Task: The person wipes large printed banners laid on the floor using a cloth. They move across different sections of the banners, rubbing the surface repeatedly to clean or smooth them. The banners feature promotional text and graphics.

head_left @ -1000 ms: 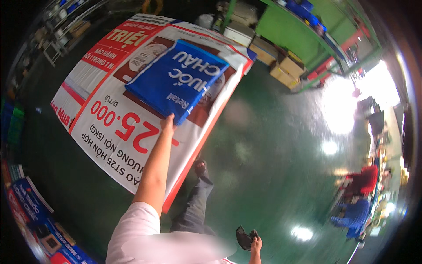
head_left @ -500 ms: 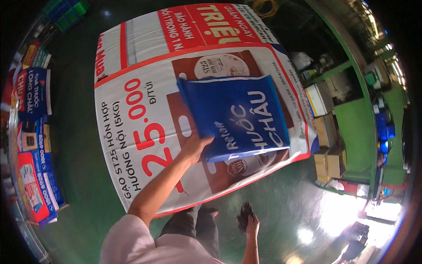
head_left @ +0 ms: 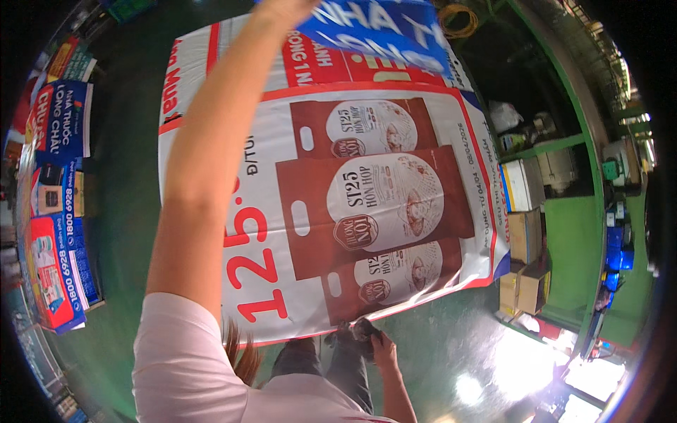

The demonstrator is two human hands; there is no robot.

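My left arm reaches far forward across a large printed banner [head_left: 261,158], white, red and brown with pictures of rice bags. At the top edge of the view my left hand [head_left: 290,8] is closed on a blue printed banner [head_left: 416,46] with white lettering; the fingers are partly cut off by the frame. This blue banner lies over or hangs above the far part of the large one; whether it touches, I cannot tell. Low down near my legs, my right hand [head_left: 384,351] grips a small dark crumpled thing [head_left: 363,330], its kind unclear.
Stacked blue and red printed panels [head_left: 60,127] stand along the left side. To the right, a green metal rack [head_left: 589,176] holds various goods, with cardboard boxes [head_left: 529,285] by it. A coiled yellowish cable [head_left: 458,21] lies at the far end. Green floor [head_left: 430,331] surrounds the banner.
My left hand has carried the blue banner forward from the middle of the large banner to its far end, uncovering the bag pictures. My right hand has moved slightly up and left.
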